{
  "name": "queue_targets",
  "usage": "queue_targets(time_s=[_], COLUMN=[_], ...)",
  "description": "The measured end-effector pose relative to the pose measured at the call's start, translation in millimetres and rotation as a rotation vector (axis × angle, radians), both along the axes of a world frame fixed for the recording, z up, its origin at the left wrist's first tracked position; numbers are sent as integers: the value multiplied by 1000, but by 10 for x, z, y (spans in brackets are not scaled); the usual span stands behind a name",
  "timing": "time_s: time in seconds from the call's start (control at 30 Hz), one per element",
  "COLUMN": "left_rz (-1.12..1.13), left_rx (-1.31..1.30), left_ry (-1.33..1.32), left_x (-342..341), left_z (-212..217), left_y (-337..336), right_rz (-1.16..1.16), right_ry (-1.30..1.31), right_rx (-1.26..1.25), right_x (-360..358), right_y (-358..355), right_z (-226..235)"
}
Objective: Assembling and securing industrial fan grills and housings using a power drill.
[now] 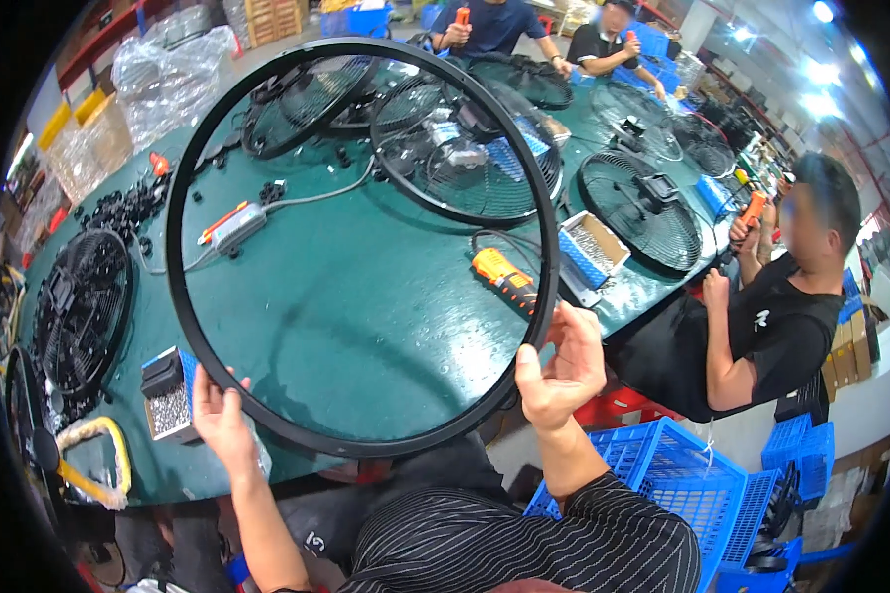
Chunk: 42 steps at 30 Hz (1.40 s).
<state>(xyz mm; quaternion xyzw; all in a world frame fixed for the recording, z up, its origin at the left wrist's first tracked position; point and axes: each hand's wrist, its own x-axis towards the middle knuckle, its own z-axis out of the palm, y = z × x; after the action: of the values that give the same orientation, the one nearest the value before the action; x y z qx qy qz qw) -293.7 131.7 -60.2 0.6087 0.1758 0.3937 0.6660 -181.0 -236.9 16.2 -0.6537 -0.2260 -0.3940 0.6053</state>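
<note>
Blk short-slv shirt (509,542), wht pinstripes.

The black ring (351,445) covers one end of the orange tool (502,279); a striped sleeve (608,506), part of the blue crate (697,484). Boxed metal pieces (170,410) at left (a silvery heap) are too small to identify.

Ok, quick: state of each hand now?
Left hand: holding the black ring, lower left.
Right hand: holding the same ring, lower right.
</note>
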Motion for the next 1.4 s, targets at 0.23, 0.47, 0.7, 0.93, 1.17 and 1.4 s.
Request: queue_targets(time_s=[0.23,0.47,0.7,0.93,1.17,1.4], left_rz=[-315,-512,-534,-354,-354,-441], left_rx=[364,-108,-374,-128,-176,-99], left_ry=[125,-176,-269,-326,-340,-307], left_x=[196,319,-358,-524,-837,-1012], left_z=[670,1158,913,983,1257,1340], left_y=[735,482,-343,-187,-234,-245], right_rz=[897,1032,792,840,1111,1224], right_ry=[638,1026,1059,1066,1128,1163], right_rx=[388,1046,1045,639,267,193], right_x=[573,761,434,185,127,217], right_y=[-376,-59,232,365,83,27], right_z=[176,-441,-749,-707,-816,-803])
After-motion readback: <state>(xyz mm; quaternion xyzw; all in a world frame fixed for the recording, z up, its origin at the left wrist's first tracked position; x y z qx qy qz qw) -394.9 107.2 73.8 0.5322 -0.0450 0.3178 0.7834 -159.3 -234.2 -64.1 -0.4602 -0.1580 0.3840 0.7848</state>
